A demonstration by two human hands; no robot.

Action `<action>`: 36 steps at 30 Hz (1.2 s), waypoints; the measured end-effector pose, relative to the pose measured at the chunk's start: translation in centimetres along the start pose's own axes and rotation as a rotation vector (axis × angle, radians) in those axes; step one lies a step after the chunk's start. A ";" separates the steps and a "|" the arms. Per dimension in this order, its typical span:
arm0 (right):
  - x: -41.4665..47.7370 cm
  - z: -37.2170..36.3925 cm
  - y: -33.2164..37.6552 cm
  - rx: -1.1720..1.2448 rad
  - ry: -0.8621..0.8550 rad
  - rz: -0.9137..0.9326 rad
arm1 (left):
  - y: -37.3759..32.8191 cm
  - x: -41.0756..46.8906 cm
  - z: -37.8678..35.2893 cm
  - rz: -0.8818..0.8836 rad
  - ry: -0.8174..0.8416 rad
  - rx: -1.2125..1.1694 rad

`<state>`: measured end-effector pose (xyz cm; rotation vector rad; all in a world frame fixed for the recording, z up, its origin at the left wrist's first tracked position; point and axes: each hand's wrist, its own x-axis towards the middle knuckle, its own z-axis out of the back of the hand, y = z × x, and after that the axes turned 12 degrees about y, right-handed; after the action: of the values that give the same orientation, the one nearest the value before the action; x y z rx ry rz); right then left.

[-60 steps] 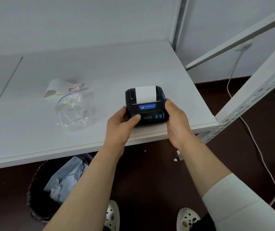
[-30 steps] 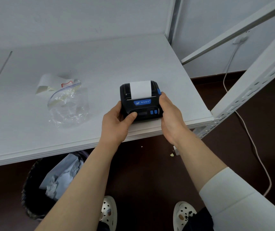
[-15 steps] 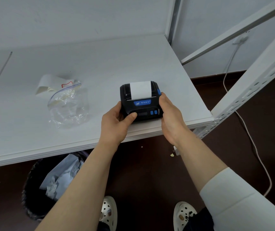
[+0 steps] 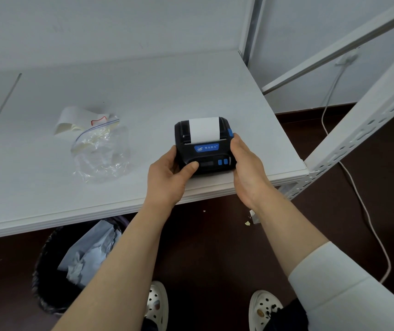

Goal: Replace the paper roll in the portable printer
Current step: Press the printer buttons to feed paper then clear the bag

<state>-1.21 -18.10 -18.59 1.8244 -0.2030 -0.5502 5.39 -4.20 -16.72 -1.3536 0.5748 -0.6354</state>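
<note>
Head view: the portable printer (image 4: 215,155), a compact black plastic box with rounded corners, a blue label and two small blue buttons on its front, sits on the matte white shelf board (image 4: 143,91) close to the near edge. The left hand (image 4: 167,177) grips its left side, thumb (image 4: 191,167) curled over the front face; the fingers behind the housing are hidden. The right hand (image 4: 246,168) clasps the right side, its fingertips reaching a blue tab at the upper corner; its palm side cannot be seen. Between the two hands, a flat white paper strip (image 4: 204,129) emerges from the top slot; the roll itself is not visible. Well to the left of the grip lies a crumpled clear zip bag (image 4: 100,154) with a curled cream paper length (image 4: 71,120) at its mouth; the bag's contents are hard to make out. Below the left forearm, a dark bin (image 4: 48,283) holds crumpled pale sheets, partly cut off by the shelf. To the right of the grip stands a perforated white metal upright (image 4: 358,130), and a thin white cable (image 4: 358,199) trails over the dark floor.
</note>
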 end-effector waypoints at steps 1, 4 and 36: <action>0.0 0.0 0.0 0.004 0.001 0.003 | 0.0 0.0 0.0 0.002 -0.001 0.003; 0.0 0.0 -0.1 0.004 0.003 -0.001 | 0.0 0.0 0.0 0.004 -0.003 0.002; -0.1 0.1 -0.1 -0.012 0.016 0.000 | 0.4 0.1 0.0 0.017 -0.006 0.086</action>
<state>-1.30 -18.11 -18.66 1.8166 -0.1887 -0.5359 5.47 -4.21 -17.07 -1.2689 0.5479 -0.6353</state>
